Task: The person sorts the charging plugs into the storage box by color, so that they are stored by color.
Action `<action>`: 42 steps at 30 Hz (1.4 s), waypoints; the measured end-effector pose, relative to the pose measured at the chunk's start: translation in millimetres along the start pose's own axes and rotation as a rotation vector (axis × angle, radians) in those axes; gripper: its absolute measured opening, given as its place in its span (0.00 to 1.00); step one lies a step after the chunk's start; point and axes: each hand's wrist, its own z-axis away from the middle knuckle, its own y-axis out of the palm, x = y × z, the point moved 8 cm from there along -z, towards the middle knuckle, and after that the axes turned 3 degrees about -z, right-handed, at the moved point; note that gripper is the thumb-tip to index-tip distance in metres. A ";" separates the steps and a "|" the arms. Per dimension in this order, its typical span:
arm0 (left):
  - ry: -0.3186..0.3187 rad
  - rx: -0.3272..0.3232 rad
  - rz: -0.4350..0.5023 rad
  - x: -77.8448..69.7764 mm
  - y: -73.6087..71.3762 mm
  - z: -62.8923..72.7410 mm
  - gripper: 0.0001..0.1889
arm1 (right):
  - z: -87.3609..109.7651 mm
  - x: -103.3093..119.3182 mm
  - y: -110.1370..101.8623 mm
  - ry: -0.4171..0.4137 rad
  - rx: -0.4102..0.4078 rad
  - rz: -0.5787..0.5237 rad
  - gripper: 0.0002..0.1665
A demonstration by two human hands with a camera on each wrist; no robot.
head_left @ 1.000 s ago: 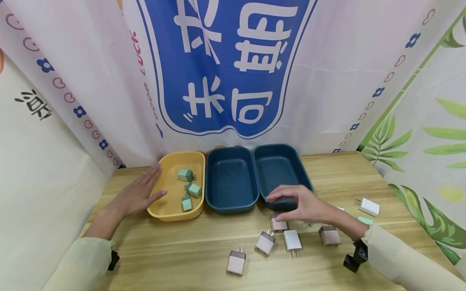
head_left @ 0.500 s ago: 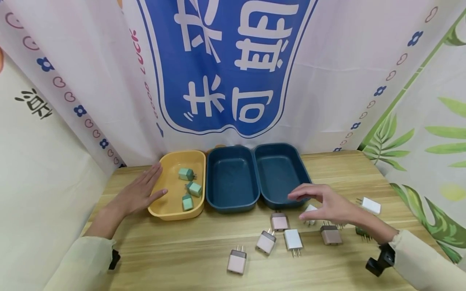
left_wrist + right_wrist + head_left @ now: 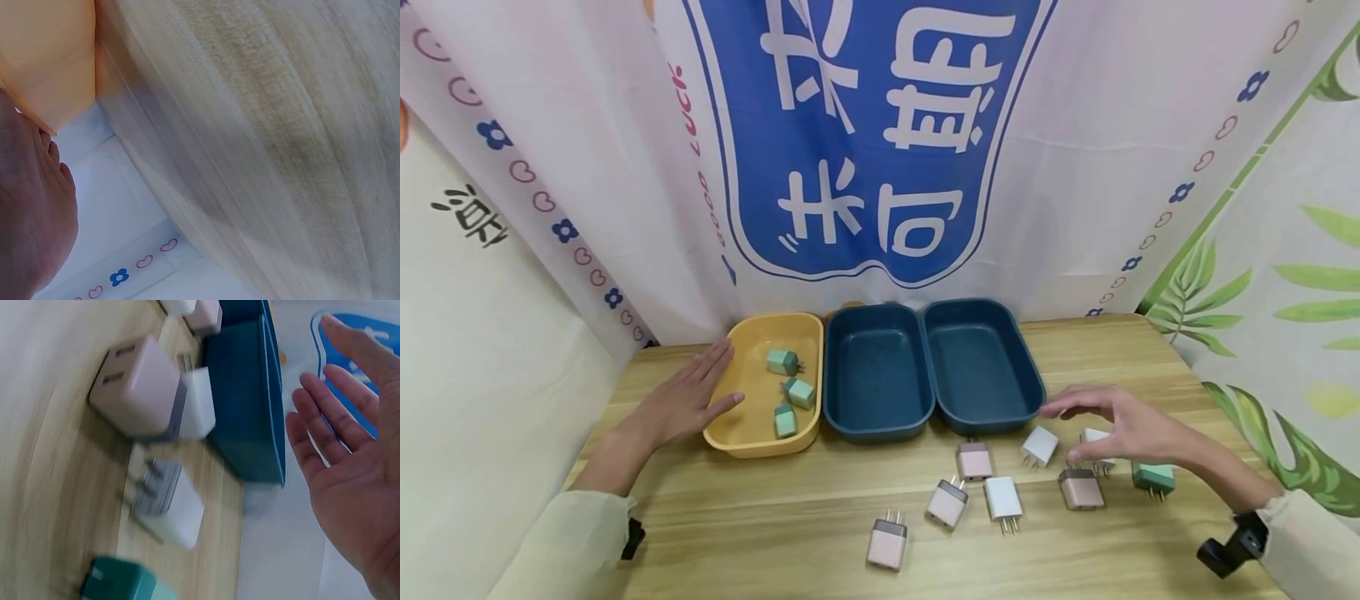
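My left hand (image 3: 688,398) lies with straight fingers along the left rim of the yellow tray (image 3: 741,429), thumb reaching over its edge. Inside are three green plug chargers (image 3: 785,362). With fingers apart and nothing between them, my right hand (image 3: 1123,421) hovers over the right-hand group of chargers. Below it are a white charger (image 3: 1097,446), partly covered, and a pink charger (image 3: 1081,490). A green charger (image 3: 1153,477) sits under the wrist, and another white charger (image 3: 1040,446) lies left of the thumb. The right wrist view shows the open palm (image 3: 350,469) above the chargers.
Two dark blue trays (image 3: 880,371) stand beside the yellow one, holding nothing. In front lie three pink chargers (image 3: 887,543) and a white charger (image 3: 1003,498) on the wooden table (image 3: 760,525). A printed curtain (image 3: 1075,167) hangs behind.
My right hand has moved right, from the front of the right blue tray to above the right-hand chargers, uncovering a white charger and now hiding one farther right. My left hand stays put.
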 end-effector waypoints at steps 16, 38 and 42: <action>0.000 -0.005 -0.016 -2.1 0.0 1.1 0.48 | 44.4 -32.1 -27.3 0.060 0.014 -0.027 0.33; -0.001 -0.006 -0.020 -0.2 0.2 1.6 0.48 | 90.6 -55.7 -41.7 0.118 0.065 0.026 0.35; -0.004 -0.008 -0.022 1.4 0.7 2.3 0.48 | 94.5 -57.6 -41.4 0.108 0.064 0.050 0.35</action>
